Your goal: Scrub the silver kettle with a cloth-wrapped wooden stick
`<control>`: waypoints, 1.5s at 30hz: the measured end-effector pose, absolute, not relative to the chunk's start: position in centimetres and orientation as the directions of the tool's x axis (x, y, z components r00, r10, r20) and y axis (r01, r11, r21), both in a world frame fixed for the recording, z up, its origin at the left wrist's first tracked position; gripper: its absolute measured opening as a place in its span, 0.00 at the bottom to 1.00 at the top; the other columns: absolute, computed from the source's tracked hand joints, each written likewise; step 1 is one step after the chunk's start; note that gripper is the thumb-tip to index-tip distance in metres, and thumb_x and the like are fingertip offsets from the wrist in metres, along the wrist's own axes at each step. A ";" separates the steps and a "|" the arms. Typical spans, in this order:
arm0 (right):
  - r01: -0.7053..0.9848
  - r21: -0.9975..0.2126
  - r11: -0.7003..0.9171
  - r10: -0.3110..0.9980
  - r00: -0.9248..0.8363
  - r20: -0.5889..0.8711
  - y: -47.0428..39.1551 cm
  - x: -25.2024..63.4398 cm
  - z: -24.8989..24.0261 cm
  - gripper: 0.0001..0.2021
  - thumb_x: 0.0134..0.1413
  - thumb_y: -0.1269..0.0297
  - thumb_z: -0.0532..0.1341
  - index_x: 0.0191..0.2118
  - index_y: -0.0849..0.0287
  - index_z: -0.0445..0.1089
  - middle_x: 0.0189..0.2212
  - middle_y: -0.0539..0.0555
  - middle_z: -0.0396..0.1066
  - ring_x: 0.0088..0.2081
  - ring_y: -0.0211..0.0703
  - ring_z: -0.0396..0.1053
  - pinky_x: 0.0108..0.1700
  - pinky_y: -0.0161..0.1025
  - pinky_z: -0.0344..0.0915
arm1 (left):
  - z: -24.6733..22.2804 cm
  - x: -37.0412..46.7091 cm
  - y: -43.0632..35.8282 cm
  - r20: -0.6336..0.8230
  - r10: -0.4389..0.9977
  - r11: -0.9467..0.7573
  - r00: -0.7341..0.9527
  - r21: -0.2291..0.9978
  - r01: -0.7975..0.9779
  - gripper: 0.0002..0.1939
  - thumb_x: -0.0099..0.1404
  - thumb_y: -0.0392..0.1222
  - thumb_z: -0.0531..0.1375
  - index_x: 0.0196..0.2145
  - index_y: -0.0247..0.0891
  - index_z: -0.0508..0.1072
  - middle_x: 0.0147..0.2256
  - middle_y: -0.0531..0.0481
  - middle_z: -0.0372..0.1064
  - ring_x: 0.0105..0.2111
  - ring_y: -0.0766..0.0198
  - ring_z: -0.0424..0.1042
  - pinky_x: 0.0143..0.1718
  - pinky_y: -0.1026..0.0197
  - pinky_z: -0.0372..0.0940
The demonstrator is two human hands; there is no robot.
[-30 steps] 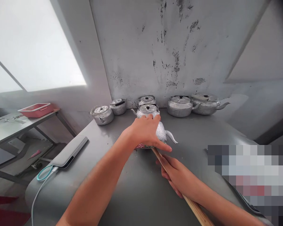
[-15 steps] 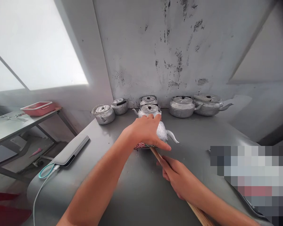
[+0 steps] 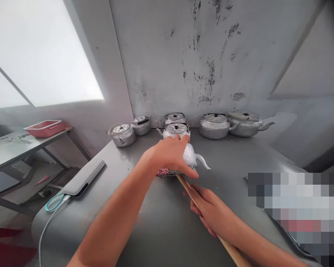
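Observation:
My left hand point(image 3: 171, 152) reaches over a small silver kettle point(image 3: 190, 155), fingers curled round its far side and thumb along the near side. The kettle's curved spout points right; much of its body is hidden by the hand. A red, white and dark speckled strip point(image 3: 163, 172) shows below the palm; what it belongs to I cannot make out. My right hand point(image 3: 207, 205) is closed round a long wooden stick point(image 3: 233, 256). The stick's far end meets the near lower edge of the kettle, beneath my left thumb.
Behind stand several silver kettles, among them a middle one point(image 3: 176, 128), one at the left point(image 3: 124, 138) and one at the right point(image 3: 215, 128). A grey power bank point(image 3: 85, 178) with a cable lies left on the grey table point(image 3: 161, 230). A pink basket point(image 3: 46, 129) sits on a side table.
Both hands have shifted very slightly left, along with the kettle and the stick. Both grips look the same.

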State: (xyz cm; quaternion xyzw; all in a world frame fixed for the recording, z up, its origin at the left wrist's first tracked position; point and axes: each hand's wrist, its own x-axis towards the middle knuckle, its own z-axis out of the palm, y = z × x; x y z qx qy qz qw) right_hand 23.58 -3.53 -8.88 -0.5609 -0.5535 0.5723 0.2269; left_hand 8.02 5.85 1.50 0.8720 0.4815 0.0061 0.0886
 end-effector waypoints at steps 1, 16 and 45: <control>0.373 -0.884 -0.283 0.883 -0.257 -0.392 -3.7 23.7 -8.7 0.19 0.68 0.47 0.43 0.40 0.55 0.61 0.22 0.40 0.51 0.12 0.28 0.48 0.13 0.29 0.50 | 1.5 8.0 5.8 -0.075 0.838 -0.524 0.540 0.160 0.836 0.57 0.41 0.74 0.63 0.64 0.44 0.54 0.58 0.42 0.63 0.57 0.42 0.63 0.46 0.51 0.67; 0.338 -0.881 -0.332 0.883 -0.217 -0.416 -4.4 23.6 -8.7 0.19 0.68 0.46 0.42 0.38 0.54 0.59 0.23 0.40 0.49 0.15 0.29 0.46 0.13 0.29 0.49 | 1.3 8.7 5.3 -0.034 0.826 -0.555 0.563 0.128 0.822 0.53 0.43 0.71 0.63 0.61 0.43 0.57 0.55 0.42 0.64 0.54 0.45 0.64 0.47 0.50 0.65; 0.279 -0.908 -0.313 0.884 -0.263 -0.385 -4.4 23.3 -9.3 0.18 0.68 0.47 0.43 0.43 0.54 0.61 0.23 0.41 0.52 0.14 0.30 0.47 0.13 0.29 0.49 | 1.5 8.5 5.4 -0.045 0.829 -0.548 0.558 0.133 0.826 0.54 0.44 0.72 0.63 0.62 0.43 0.56 0.58 0.40 0.62 0.57 0.42 0.63 0.49 0.49 0.66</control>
